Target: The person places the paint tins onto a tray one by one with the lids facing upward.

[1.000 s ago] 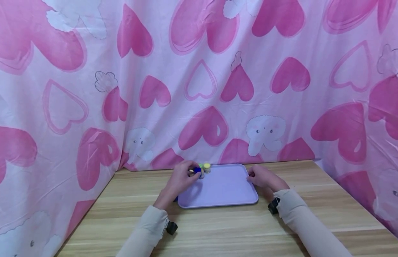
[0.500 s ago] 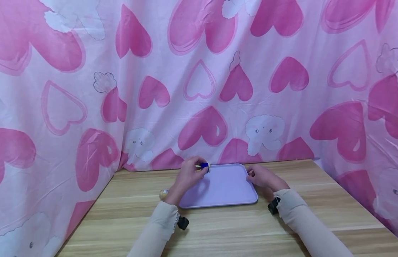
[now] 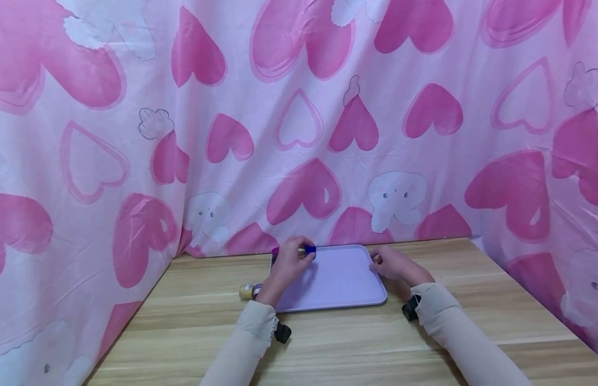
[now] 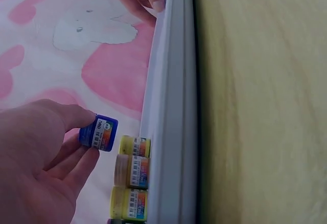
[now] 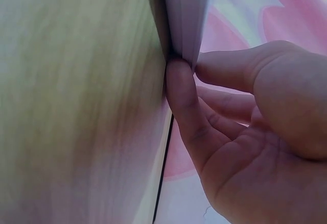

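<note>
My left hand [image 3: 290,262] pinches a small blue jar [image 4: 98,132] with a printed label between thumb and fingers, over the left part of the lilac tray [image 3: 342,279]. In the left wrist view, a yellow jar [image 4: 135,146], a brownish jar [image 4: 132,171] and another yellow jar [image 4: 129,203] stand in a row along the tray's inner edge, close to the blue one. My right hand [image 3: 395,265] grips the tray's right rim, thumb on one side and a finger underneath, as the right wrist view shows. In the head view my left hand hides most of the jars.
On the wooden table [image 3: 192,321], a tan-coloured jar [image 3: 246,291] lies left of the tray, with a darker one [image 3: 257,290] beside it, partly behind my wrist. A dark jar with a magenta top [image 3: 274,252] shows at the tray's far left corner. A pink heart-patterned curtain [image 3: 299,134] hangs behind.
My left hand has moved right with the blue jar, uncovering jars at the tray's left side and on the table. The right hand keeps its grip on the rim.
</note>
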Demonstrator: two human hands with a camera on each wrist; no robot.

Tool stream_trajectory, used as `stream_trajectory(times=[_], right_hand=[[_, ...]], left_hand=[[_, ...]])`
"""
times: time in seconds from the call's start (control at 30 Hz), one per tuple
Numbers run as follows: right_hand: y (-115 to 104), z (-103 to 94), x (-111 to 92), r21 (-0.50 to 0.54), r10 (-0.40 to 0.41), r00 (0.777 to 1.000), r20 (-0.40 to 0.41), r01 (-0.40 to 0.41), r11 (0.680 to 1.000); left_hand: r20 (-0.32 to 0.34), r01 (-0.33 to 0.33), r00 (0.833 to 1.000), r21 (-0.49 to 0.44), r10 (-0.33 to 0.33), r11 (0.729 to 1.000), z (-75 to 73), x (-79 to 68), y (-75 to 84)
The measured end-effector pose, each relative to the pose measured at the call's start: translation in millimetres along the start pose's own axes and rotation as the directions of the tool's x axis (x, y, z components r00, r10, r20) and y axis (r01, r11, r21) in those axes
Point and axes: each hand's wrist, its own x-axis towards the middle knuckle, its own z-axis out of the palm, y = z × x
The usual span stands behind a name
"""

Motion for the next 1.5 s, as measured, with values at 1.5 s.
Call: stream_trajectory(times=[1.5], right_hand=[[2.5,-0.2,-2.0,-0.014,-0.037,0.999,0.015,0.038,0.999]], left_hand=[[0.154,-0.101,0.988,0.493,0.027,0.864,7.8,-4.5,-8.1]])
